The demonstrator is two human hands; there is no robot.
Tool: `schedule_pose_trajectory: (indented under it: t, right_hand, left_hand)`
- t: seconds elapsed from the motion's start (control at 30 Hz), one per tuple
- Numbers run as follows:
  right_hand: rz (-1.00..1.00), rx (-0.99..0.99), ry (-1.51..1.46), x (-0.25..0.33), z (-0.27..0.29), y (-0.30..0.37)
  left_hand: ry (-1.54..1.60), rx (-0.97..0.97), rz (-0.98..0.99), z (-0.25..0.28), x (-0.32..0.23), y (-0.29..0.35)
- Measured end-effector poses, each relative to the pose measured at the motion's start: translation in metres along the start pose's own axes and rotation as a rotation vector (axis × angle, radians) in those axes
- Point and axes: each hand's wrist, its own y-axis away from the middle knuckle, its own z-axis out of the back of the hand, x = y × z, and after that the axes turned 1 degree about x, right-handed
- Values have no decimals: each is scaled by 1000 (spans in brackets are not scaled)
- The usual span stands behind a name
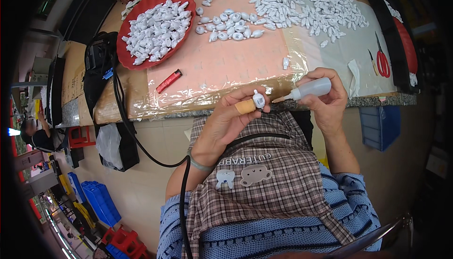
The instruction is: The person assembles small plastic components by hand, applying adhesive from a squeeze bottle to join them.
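Between the fingertips of my left hand [231, 112] is a small white plastic piece [259, 100] with a dark mark on its face; a tan wrap covers one finger. My right hand [329, 99] grips a translucent squeeze bottle [314, 89], tilted so its narrow tan nozzle points left at the piece, a little apart from it. Both hands are at the table's front edge. Just beyond them a single white piece [285, 63] lies on the table. Farther back sit a loose group of white pieces [231, 25] and a large spread pile of white pieces [306, 4].
A red scalloped bowl [189, 28] full of white pieces stands at the back left, with a red lighter-like object [168, 81] in front. Red-handled scissors [383, 63] and a crumpled white tissue [354, 77] lie at right. A black cable [137, 138] hangs past my left arm.
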Motion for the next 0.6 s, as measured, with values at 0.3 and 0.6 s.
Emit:
schedule_pose_trajectory:
  t: [0.3, 0.6]
  right_hand:
    - [189, 47, 238, 11, 4, 7]
    - [293, 15, 420, 11, 0, 8]
  left_hand:
    - [-7, 4, 12, 4, 5, -2]
    - [35, 49, 5, 10, 8, -3]
